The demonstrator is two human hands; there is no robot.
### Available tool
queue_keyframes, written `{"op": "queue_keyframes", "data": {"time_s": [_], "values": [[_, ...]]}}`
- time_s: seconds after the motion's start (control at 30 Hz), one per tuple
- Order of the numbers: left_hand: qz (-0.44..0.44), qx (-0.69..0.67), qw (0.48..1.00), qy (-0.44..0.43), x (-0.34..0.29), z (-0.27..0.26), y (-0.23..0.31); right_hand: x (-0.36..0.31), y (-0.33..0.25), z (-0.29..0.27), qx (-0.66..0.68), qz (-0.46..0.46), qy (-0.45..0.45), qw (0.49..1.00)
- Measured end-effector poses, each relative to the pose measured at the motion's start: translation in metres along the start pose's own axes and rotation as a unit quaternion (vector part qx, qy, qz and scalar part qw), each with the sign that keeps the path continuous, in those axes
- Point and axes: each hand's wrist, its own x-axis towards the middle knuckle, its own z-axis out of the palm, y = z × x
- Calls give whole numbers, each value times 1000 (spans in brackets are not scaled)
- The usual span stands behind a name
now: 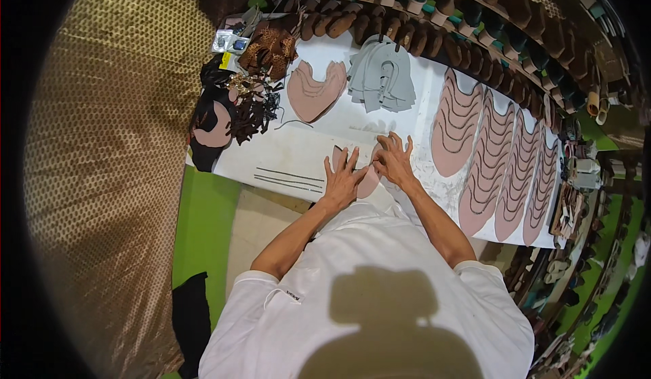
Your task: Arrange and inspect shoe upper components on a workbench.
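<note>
A pink U-shaped shoe upper piece (368, 185) lies at the near edge of the white table, partly covered by both hands. My left hand (343, 179) rests on its left side with fingers stretched and spread. On the other side, my right hand (396, 162) has thumb and forefinger drawn together at the piece's inner edge, its other fingers raised. What lies right at those fingertips is too small to make out. Several thin dark trim strips (288, 179) lie side by side to the left of my left hand.
Beyond my hands are a stack of pink upper pieces (316, 94) and grey pieces (381, 77). Overlapping rows of dark-edged pink pieces (485, 168) cover the right side. Dark scraps (251, 118) are heaped at left. Shelves of shoes (468, 29) line the back.
</note>
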Motion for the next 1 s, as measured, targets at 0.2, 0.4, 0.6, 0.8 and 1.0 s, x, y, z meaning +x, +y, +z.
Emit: {"op": "queue_keyframes", "data": {"time_s": [0.2, 0.4, 0.6, 0.8, 1.0], "values": [[-4, -22, 999, 25, 1, -3, 3, 0, -5, -1, -9, -2, 12, 1000], [-14, -13, 1000, -14, 2, -5, 3, 1, -7, -3, -9, -6, 15, 1000], [-5, -22, 1000, -16, 6, -4, 2, 4, -6, 0, -13, -11, 19, 1000], [2, -3, 1000, 5, 7, 1, 0, 7, -6, -1, -12, -9, 13, 1000], [0, -16, 1000, -4, 9, 2, 0, 10, -7, 0, -27, -21, 15, 999]]}}
